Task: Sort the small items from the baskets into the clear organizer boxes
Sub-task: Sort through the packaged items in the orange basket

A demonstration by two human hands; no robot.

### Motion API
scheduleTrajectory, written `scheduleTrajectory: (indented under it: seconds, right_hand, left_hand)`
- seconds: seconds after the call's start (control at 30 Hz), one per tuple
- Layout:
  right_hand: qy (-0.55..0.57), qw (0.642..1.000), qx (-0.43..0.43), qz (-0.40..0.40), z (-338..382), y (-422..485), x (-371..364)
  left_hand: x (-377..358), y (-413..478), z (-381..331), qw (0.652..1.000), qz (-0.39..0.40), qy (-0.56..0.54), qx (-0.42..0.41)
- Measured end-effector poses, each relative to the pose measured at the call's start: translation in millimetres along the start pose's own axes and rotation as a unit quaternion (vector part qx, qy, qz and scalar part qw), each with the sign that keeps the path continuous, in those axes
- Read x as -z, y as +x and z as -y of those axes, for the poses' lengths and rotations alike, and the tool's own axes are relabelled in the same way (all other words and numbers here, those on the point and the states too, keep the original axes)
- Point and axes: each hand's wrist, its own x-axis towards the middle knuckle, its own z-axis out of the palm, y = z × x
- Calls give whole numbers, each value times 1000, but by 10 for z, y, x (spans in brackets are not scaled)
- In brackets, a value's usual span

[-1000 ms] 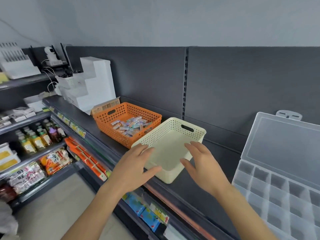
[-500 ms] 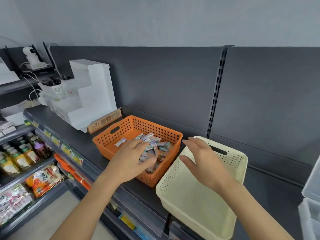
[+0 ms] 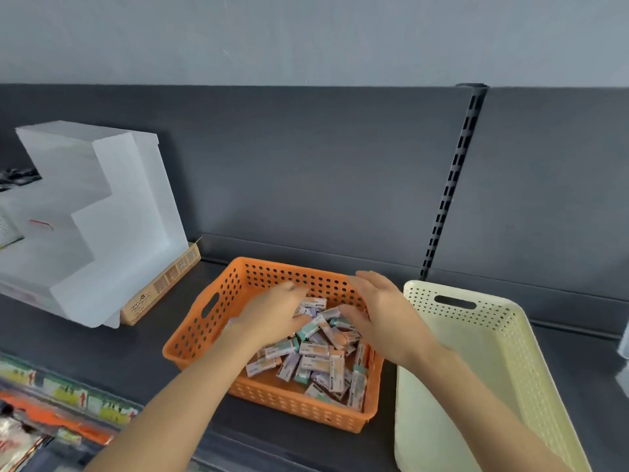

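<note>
Head view: vs 0.5 s ago, L grip (image 3: 272, 316) & R grip (image 3: 384, 315) now down inside orange basket (image 3: 194, 338), frame lower center. L fingers buried among small packets (image 3: 316, 362), can't tell its state; R wide. Packets pastel, jumbled.

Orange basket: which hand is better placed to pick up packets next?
Left, probably: the left hand lies on the packets in the orange basket, fingers down in the pile; the right hand hovers open nearer the right rim.
</note>
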Motion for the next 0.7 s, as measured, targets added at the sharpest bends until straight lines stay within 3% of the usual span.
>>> scheduleTrajectory:
  seconds: [0.17, 0.33, 0.7]
  right_hand:
    - [0, 999, -31, -9, 67, 60, -124]
    - [-6, 999, -34, 5, 77, 81, -177]
    - [-30, 998, -16, 44, 83, 133, -217]
  left_hand:
    - [-119, 244, 110, 999, 38, 19, -14]
    - [-171, 326, 175, 995, 83, -35, 31]
    - [-144, 253, 296, 992, 46, -100, 57]
